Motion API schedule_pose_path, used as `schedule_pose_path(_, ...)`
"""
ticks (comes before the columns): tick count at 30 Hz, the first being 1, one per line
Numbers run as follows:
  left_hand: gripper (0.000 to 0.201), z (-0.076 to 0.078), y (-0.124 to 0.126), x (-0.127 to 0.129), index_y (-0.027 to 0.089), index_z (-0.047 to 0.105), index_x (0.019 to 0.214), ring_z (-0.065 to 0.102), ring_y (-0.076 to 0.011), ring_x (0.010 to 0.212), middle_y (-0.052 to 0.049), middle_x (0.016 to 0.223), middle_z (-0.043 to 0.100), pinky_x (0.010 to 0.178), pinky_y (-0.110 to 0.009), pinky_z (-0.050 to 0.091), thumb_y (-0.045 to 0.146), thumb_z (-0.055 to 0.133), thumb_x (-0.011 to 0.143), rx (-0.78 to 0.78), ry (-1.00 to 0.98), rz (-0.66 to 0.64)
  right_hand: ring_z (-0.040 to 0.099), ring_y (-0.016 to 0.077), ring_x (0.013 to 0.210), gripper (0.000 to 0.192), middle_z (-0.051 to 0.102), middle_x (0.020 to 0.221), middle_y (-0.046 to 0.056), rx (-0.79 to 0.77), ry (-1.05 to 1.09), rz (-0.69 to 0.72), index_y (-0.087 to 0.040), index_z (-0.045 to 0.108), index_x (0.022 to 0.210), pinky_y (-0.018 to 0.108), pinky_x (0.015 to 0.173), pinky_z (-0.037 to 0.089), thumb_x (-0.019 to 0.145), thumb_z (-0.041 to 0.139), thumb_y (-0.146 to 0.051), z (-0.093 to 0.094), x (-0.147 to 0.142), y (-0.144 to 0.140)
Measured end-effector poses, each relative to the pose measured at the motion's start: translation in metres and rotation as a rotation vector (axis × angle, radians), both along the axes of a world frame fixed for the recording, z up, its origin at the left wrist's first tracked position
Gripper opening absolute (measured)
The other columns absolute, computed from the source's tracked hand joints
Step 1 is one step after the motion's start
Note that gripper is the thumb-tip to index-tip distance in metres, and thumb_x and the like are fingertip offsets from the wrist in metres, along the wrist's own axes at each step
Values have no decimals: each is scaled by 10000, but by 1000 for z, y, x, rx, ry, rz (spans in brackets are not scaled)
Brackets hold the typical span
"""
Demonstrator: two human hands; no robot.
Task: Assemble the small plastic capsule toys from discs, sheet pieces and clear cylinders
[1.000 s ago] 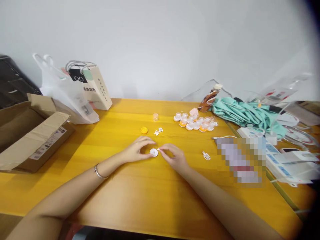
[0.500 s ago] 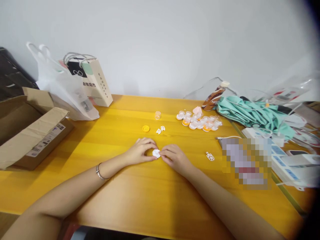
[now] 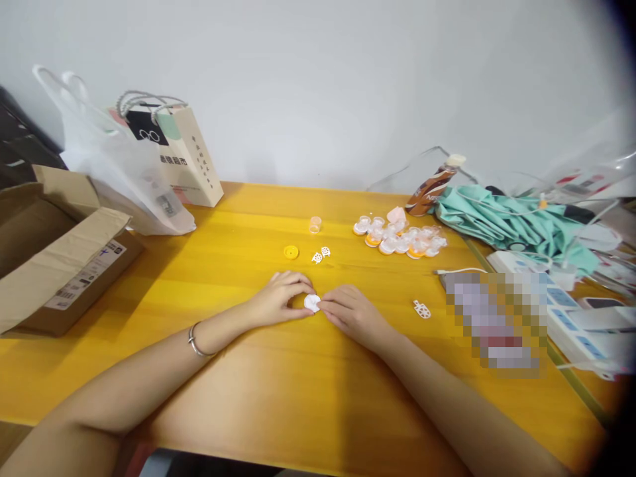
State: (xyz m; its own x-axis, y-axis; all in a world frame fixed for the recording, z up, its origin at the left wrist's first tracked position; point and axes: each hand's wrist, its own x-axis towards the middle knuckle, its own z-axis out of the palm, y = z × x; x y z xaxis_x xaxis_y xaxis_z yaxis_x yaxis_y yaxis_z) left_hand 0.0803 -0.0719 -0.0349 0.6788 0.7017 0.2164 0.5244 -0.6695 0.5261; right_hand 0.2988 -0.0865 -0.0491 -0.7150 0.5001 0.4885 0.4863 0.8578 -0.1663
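A small white round piece (image 3: 312,303) sits between my hands just above or on the yellow tabletop. My left hand (image 3: 283,299) curves its thumb and forefinger around the piece's left side. With fingertips pressed together, my right hand (image 3: 354,314) pinches its right edge. Beyond them lie a yellow round cap (image 3: 291,252) and two small white cut-out pieces (image 3: 320,255). Farther back stands a little clear orange-tinted cup (image 3: 315,225). Right of my right hand lies another white cut-out piece with holes (image 3: 422,309).
Several clear-topped small containers (image 3: 397,237) cluster at the back right, near a brown drink bottle (image 3: 432,189) and green cloth (image 3: 507,222). A white power strip (image 3: 571,318) lies at right. An open cardboard box (image 3: 94,278), plastic bag (image 3: 124,179) and paper bag (image 3: 199,159) stand at left.
The view has shifted slightly, so the background things sit a little differently in the picture. Both hands keep almost the same hold on the white piece.
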Motion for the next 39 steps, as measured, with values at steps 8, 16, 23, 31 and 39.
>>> schedule_pose_path(8, 296, -2, 0, 0, 232, 583, 1026, 513, -185, 990, -44, 1070, 583, 860, -320, 317, 406, 586, 787, 11, -12, -7, 560, 153, 767, 136, 648, 832, 49, -30, -4, 1, -184, 593, 876, 307, 718, 425, 853, 468, -135, -3, 0, 1)
schedule_pose_path(16, 310, -3, 0, -2, 231, 572, 1025, 513, -176, 980, -36, 1056, 587, 849, -306, 311, 423, 592, 783, 21, -10, -12, 572, 154, 800, 124, 637, 835, 43, -237, 225, -46, -205, 568, 902, 298, 743, 453, 825, 497, -139, -5, -2, 1)
schedule_pose_path(23, 367, -6, 1, -2, 217, 568, 981, 515, -180, 954, -35, 1023, 596, 825, -295, 318, 491, 611, 741, 20, -16, 0, 579, 160, 810, 181, 617, 882, 52, -215, 223, -27, -234, 606, 946, 303, 723, 469, 776, 564, -185, -9, -2, 2)
schedule_pose_path(31, 301, -3, 0, -1, 220, 559, 988, 523, -173, 950, -31, 1011, 604, 821, -292, 321, 436, 589, 780, 20, -23, -5, 577, 173, 843, 178, 620, 896, 52, -332, 242, -12, -231, 597, 947, 330, 769, 476, 773, 588, -195, -6, -3, 3)
schedule_pose_path(39, 288, -2, -4, -1, 198, 555, 1016, 557, -163, 915, -51, 982, 635, 798, -285, 346, 391, 573, 804, 145, -90, -25, 608, 160, 846, 404, 633, 948, 51, -898, 573, -102, -211, 521, 1041, 347, 808, 496, 689, 694, -304, -7, -6, 0)
